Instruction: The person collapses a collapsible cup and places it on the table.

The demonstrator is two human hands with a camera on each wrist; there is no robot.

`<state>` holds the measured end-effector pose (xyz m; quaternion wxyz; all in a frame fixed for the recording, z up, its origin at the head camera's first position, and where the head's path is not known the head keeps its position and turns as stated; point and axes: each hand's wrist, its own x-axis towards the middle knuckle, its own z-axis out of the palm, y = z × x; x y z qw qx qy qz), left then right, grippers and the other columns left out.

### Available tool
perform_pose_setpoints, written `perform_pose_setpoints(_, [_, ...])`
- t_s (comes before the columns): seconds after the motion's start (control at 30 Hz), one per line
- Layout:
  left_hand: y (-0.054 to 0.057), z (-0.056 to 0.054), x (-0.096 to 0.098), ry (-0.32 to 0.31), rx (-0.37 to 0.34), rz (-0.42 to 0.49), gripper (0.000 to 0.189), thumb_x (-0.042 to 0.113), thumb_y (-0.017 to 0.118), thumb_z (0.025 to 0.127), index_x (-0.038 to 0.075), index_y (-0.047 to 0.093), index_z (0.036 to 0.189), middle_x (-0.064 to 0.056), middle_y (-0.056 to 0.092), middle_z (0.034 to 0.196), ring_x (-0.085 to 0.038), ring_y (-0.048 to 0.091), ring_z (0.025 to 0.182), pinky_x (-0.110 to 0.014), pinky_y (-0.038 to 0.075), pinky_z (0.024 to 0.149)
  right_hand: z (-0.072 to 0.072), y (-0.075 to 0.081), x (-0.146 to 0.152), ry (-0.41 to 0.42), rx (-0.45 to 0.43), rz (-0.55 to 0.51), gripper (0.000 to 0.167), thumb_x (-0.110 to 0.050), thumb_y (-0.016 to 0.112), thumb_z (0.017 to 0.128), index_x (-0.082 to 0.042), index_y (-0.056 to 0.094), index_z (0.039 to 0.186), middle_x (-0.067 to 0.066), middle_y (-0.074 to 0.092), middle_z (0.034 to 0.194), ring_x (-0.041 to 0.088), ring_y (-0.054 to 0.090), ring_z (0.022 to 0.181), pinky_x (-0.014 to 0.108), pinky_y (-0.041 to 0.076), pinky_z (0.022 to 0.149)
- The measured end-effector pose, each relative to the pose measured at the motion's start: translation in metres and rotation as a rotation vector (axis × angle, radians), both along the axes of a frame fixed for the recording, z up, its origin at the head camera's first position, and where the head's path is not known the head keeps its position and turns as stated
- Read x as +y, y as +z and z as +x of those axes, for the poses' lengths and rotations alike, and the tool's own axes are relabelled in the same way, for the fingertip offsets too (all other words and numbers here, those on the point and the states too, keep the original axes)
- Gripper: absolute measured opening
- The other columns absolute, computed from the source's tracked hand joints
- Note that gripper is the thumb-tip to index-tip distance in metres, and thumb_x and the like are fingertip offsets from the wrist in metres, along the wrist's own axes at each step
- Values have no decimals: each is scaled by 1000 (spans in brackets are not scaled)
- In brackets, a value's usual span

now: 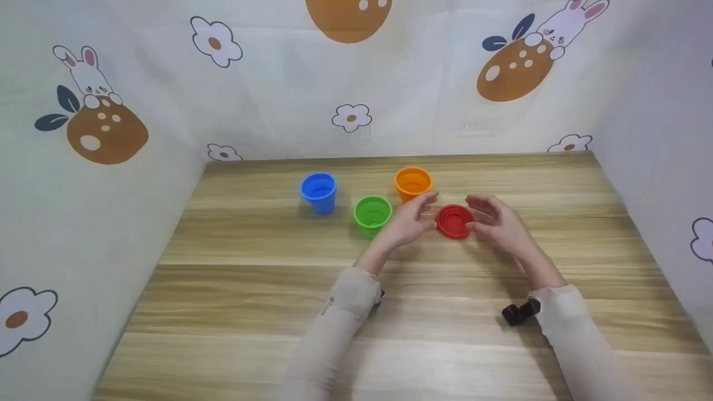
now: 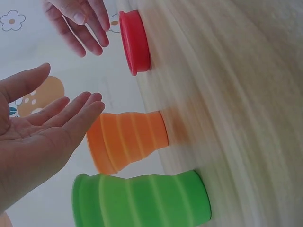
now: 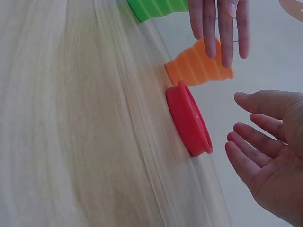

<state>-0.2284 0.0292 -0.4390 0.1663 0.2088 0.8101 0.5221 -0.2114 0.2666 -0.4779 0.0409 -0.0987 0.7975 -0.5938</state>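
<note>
A red collapsible cup (image 1: 455,221), folded flat, lies on the table between the two hands. To its left the left hand (image 1: 408,220) hovers with fingers spread and nothing in its grasp. On the other side the right hand (image 1: 497,224) is held likewise, its thumb and fingers apart. Both wrist views show a gap between each hand and the red cup (image 2: 134,42). An orange cup (image 1: 413,181) stands extended behind the left hand, which partly covers it. Beside that hand is an extended green cup (image 1: 372,213).
A blue extended cup (image 1: 319,191) stands farther left on the wooden table (image 1: 234,312). Behind the table rises a wall covering (image 1: 278,100) printed with rabbits and flowers. A small black device (image 1: 521,313) sits at the right wrist.
</note>
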Motion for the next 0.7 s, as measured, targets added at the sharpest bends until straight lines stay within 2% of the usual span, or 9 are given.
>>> perform_pose_setpoints(0.2, [4,0,-5,19,-8,5,64,-4,61,92,6,38,151,-16,44,154,-36,45,140,-44,38,119,1,6,-6,7,19,9,57,6,66,89,11,42,141,29,46,148,40,44,140,40,40,115])
perform_pose_setpoints(0.4, [9,0,-11,17,4,-11,63,1,63,92,7,40,151,-12,45,155,-33,46,141,-39,39,119,2,10,-11,16,38,4,56,7,66,90,11,43,141,29,48,147,41,46,138,43,41,113])
perform_pose_setpoints(0.7, [15,0,-19,35,50,7,63,4,66,91,6,42,149,-14,47,153,-30,47,140,-40,38,119,3,12,-20,29,53,-1,57,3,68,89,7,46,141,28,50,144,41,49,136,38,44,110])
